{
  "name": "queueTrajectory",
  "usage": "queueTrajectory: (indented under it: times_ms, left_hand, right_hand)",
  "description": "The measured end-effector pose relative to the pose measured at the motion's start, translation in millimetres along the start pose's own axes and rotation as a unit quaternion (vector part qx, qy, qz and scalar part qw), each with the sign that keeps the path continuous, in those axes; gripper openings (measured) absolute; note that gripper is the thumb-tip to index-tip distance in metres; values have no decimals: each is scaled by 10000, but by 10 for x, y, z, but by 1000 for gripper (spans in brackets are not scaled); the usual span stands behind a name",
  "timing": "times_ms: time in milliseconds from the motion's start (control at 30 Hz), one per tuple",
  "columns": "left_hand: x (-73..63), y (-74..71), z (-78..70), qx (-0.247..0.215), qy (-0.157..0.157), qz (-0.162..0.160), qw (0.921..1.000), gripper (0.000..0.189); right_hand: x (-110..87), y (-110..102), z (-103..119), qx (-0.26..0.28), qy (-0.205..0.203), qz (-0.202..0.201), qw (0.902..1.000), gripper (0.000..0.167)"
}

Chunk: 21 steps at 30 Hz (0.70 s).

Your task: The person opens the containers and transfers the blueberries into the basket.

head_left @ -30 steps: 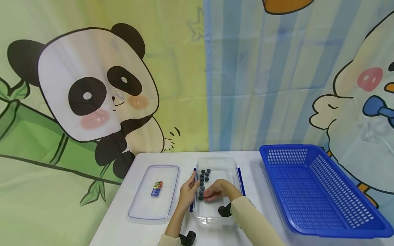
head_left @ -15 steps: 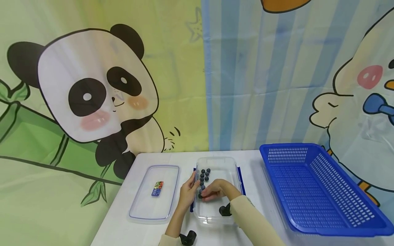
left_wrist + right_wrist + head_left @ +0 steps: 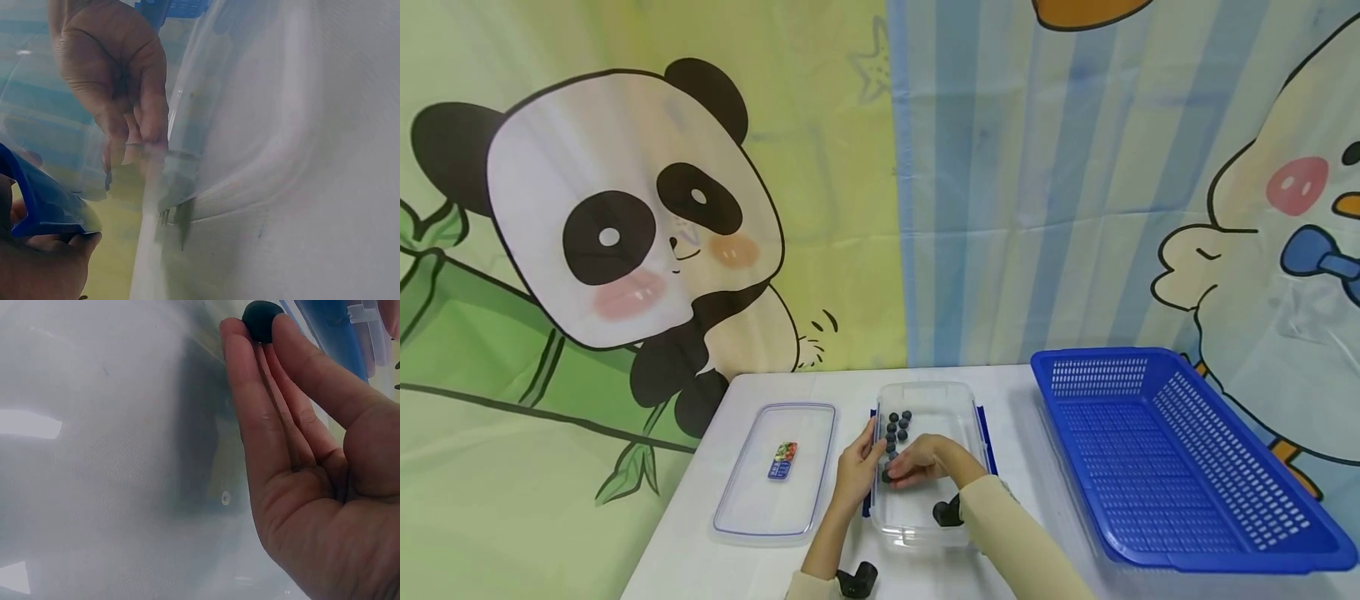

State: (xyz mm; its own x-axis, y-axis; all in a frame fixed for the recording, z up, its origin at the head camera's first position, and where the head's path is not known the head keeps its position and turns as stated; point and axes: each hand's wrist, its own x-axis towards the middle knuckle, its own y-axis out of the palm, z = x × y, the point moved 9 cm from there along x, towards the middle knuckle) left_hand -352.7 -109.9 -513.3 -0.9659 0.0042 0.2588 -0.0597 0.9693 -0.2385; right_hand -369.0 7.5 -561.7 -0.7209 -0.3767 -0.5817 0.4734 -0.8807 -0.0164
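Observation:
A clear plastic food container point(image 3: 943, 408) with blue side latches stands on the table. Several blueberries point(image 3: 891, 428), small, round and dark blue, line its left side, with a shorter second line beside them. My right hand point(image 3: 928, 460) reaches inside and pinches the nearest blueberry point(image 3: 261, 322) between thumb and fingertips, close to the left wall. My left hand point(image 3: 852, 475) grips the container's left wall from outside. In the left wrist view its fingers curl by the blue latch point(image 3: 50, 212), and the right hand point(image 3: 119, 75) shows too.
Left of the container lies its clear lid point(image 3: 752, 500), bearing a small printed label point(image 3: 782, 460). A large blue plastic basket point(image 3: 1150, 354) stands on the right. Cartoon-printed curtains point(image 3: 842, 208) hang behind the white table point(image 3: 685, 550).
My right hand's fingertips have closed in on the nearest blueberry and shifted it slightly left and away from me, towards the row. The left hand has stayed in place.

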Motion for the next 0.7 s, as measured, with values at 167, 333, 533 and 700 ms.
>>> queueTrajectory:
  times_ms: [167, 333, 533, 700]
  left_hand:
    - [11, -25, -4, 140, 56, -136, 9998, 48]
    - [5, -34, -14, 118, 68, -160, 9998, 47]
    - [8, -5, -20, 9, 0, -76, 10000, 48]
    - [5, -7, -19, -27, -98, -87, 9999, 48]
  right_hand:
    - [-22, -33, 75, -283, -186, -197, 9992, 12]
    - [-111, -90, 180, -278, -524, -201, 9980, 14]
    - [-347, -324, 368, 88, -955, 226, 9951, 25]
    - [-728, -799, 653, 311, -1587, 479, 9857, 29]
